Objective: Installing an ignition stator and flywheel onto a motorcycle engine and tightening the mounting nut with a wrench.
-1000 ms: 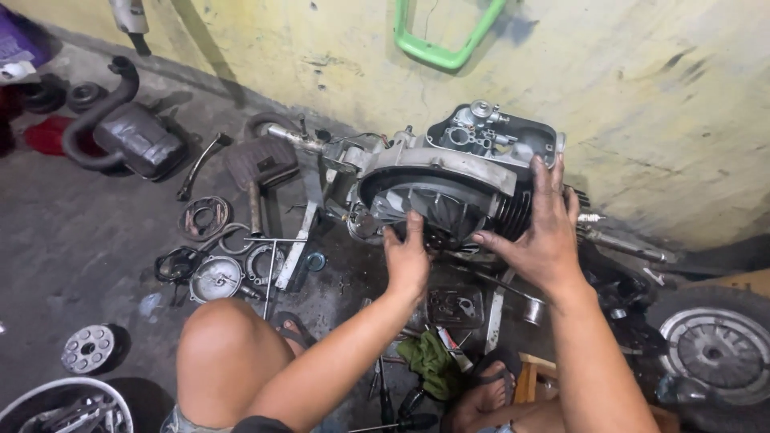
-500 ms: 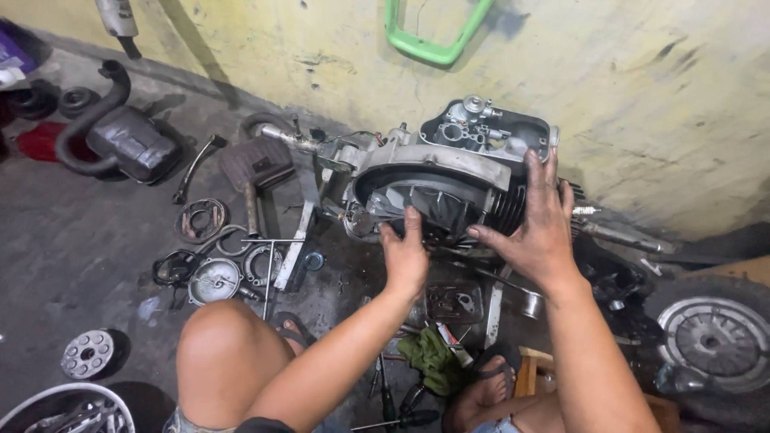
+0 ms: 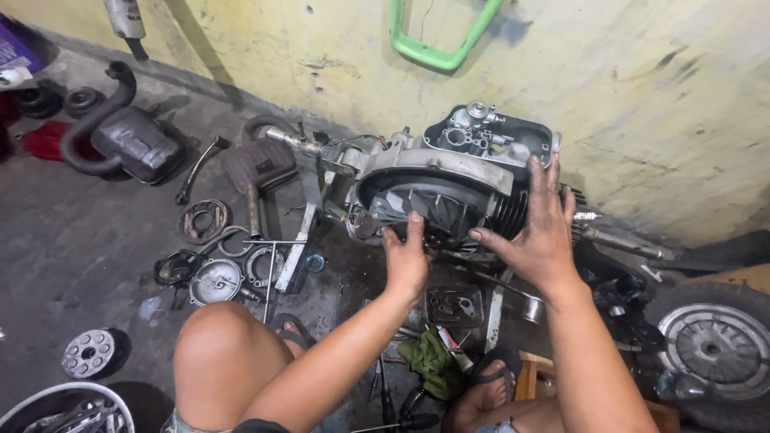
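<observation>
1. I see the grey metal scooter engine block with its dark finned cylinder point(image 3: 449, 188) standing on the concrete floor point(image 3: 72, 256), close against the far yellow wall point(image 3: 642, 88).
2. My left hand point(image 3: 407, 258) presses on the near lower edge of the engine's round dark fan housing, fingers point(image 3: 415, 228) together and pointing up; whether they hook around an edge I cannot tell.
3. My right hand point(image 3: 539, 232) lies flat on the finned cylinder at the engine's right, fingers point(image 3: 533, 180) spread apart and clamped on nothing.
4. To the left lie a black curved exhaust muffler point(image 3: 120, 140), a round silver cover plate point(image 3: 215, 281) and a perforated metal disc point(image 3: 88, 353).
5. A green rag point(image 3: 429, 361) lies near, between my legs.
6. A wheel with a silver hub point(image 3: 710, 349) sits at the near right.
</observation>
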